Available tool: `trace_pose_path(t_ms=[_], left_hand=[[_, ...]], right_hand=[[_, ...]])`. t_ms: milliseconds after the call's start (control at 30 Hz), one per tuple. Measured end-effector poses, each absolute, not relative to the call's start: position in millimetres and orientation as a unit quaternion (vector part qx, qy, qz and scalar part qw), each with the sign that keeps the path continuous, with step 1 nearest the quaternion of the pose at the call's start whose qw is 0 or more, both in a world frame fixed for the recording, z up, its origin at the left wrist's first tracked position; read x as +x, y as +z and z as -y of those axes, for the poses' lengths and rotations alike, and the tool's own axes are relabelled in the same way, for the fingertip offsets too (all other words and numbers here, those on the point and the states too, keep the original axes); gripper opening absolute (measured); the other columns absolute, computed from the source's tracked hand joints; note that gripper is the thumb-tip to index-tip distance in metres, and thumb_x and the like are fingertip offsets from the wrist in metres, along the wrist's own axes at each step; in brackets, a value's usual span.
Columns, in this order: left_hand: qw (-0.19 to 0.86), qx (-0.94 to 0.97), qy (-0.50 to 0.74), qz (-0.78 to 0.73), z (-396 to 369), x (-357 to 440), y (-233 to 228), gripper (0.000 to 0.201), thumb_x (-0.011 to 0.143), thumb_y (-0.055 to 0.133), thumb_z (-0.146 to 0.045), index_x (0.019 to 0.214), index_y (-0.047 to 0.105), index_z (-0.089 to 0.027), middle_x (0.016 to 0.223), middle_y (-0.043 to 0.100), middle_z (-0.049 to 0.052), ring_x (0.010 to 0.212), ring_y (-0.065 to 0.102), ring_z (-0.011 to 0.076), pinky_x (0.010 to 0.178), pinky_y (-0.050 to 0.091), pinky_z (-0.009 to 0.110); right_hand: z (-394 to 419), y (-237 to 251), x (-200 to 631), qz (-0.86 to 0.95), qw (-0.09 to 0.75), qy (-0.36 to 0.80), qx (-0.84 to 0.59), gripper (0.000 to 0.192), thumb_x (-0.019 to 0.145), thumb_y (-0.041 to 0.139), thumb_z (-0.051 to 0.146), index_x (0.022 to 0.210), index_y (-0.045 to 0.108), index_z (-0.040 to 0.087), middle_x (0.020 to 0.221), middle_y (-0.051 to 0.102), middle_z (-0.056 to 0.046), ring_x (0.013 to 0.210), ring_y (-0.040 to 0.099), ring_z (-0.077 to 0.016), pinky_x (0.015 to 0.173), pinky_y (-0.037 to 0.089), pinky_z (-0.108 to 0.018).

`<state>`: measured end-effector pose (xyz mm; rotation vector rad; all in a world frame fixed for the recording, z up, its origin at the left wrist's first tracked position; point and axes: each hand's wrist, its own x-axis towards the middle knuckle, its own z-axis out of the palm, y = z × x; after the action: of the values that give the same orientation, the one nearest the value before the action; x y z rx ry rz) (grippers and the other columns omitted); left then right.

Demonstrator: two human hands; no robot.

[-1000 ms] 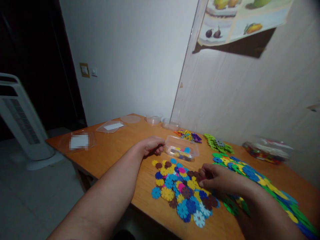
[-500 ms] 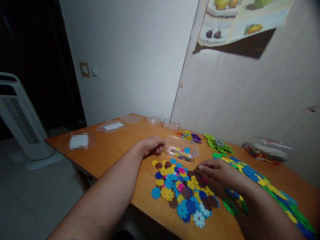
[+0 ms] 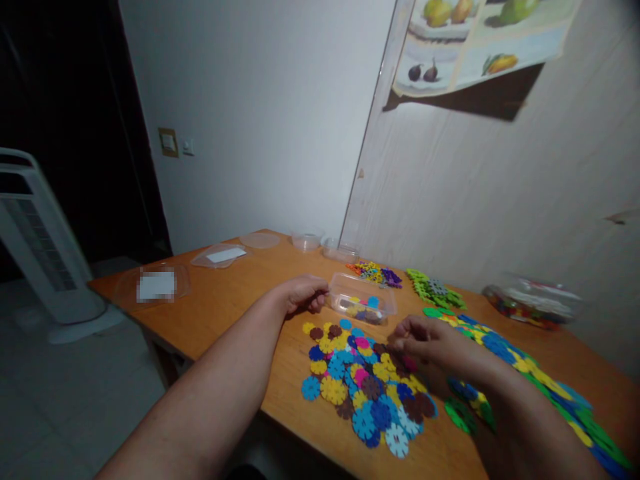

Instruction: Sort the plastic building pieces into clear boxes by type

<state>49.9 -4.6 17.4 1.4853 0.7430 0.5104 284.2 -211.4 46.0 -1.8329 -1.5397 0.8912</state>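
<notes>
- The right hand (image 3: 416, 335) hides part of the far right edge of the disc pile (image 3: 370, 385), and its palm is turned out of sight.
- Whether a disc sits between the right fingertips I cannot tell; they lie in shadow against brown pieces.
- Discs inside the clear box (image 3: 345, 287), some yellow, blue and dark, show dimly, those low in the box blurred by its near wall.
- The right forearm covers part of a spread of larger flat pieces (image 3: 535, 367) in green, blue and yellow, which runs on toward the picture's right edge.
- A fan (image 3: 47, 233) is cut by the left edge, a fruit poster (image 3: 465, 43) by the top; the writing area on the nearest lid (image 3: 183, 283) is pixelated.
- The clear box stands on the counter (image 3: 235, 287) between the two hands, just beyond the disc pile, touching the left hand (image 3: 306, 295) at its left end.
- The pile lies nearer the wearer than the box, just beside the right hand.
- The left arm stretches forward, its fingers bent and pinched on the box's rim.
- The right arm reaches in from the lower right, fingers curled inward near the box's near right corner. The two hands are apart from each other.
</notes>
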Motion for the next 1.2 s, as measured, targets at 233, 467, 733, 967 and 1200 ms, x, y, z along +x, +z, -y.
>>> trace_pose_path(t_ms=[233, 467, 733, 967, 1200], left_hand=[[0.648, 0.655, 0.224, -0.317, 4, 49, 17, 0.01, 0.069, 0.053, -0.023, 0.063, 0.053, -0.015, 0.048, 0.054, 0.001, 0.04, 0.044, 0.0085, 0.04, 0.03, 0.021], [0.646, 0.652, 0.227, -0.327, 5, 50, 18, 0.008, 0.068, 0.053, -0.021, 0.063, 0.053, -0.015, 0.049, 0.054, 0.001, 0.039, 0.046, 0.0094, 0.039, 0.029, 0.022], [0.645, 0.65, 0.23, -0.329, 6, 50, 18, 0.008, 0.069, 0.054, -0.021, 0.063, 0.053, -0.015, 0.048, 0.054, 0.001, 0.039, 0.047, 0.0095, 0.04, 0.03, 0.021], [0.656, 0.64, 0.227, -0.33, 5, 50, 17, 0.008, 0.068, 0.054, -0.022, 0.065, 0.053, -0.015, 0.049, 0.055, 0.001, 0.039, 0.046, 0.0088, 0.04, 0.03, 0.021], [0.648, 0.646, 0.234, -0.329, 5, 50, 16, 0.009, 0.068, 0.055, -0.023, 0.065, 0.054, -0.014, 0.05, 0.056, 0.002, 0.039, 0.046, 0.0091, 0.04, 0.029, 0.021]], right_hand=[[208, 24, 296, 0.603, 0.196, 0.369, -0.679, 0.018, 0.071, 0.07, 0.027, 0.078, 0.055, 0.02, 0.068, 0.061, 0.003, 0.061, 0.055, -0.0117, 0.056, 0.042, -0.022], [208, 46, 281, 0.571, 0.323, 0.368, -0.659, 0.028, 0.078, 0.065, 0.045, 0.078, 0.055, 0.019, 0.059, 0.059, 0.002, 0.053, 0.053, -0.0114, 0.049, 0.038, -0.023], [207, 52, 267, 0.53, 0.415, 0.341, -0.656, 0.036, 0.073, 0.069, 0.046, 0.094, 0.06, 0.018, 0.065, 0.06, 0.001, 0.055, 0.055, -0.0121, 0.052, 0.042, -0.024], [203, 24, 276, 0.578, 0.231, 0.368, -0.691, 0.024, 0.07, 0.072, 0.034, 0.077, 0.055, 0.019, 0.06, 0.054, 0.004, 0.054, 0.047, -0.0089, 0.048, 0.034, -0.019], [205, 30, 273, 0.566, 0.252, 0.399, -0.676, 0.028, 0.074, 0.068, 0.037, 0.07, 0.044, 0.021, 0.055, 0.052, 0.005, 0.048, 0.045, -0.0088, 0.046, 0.034, -0.02]])
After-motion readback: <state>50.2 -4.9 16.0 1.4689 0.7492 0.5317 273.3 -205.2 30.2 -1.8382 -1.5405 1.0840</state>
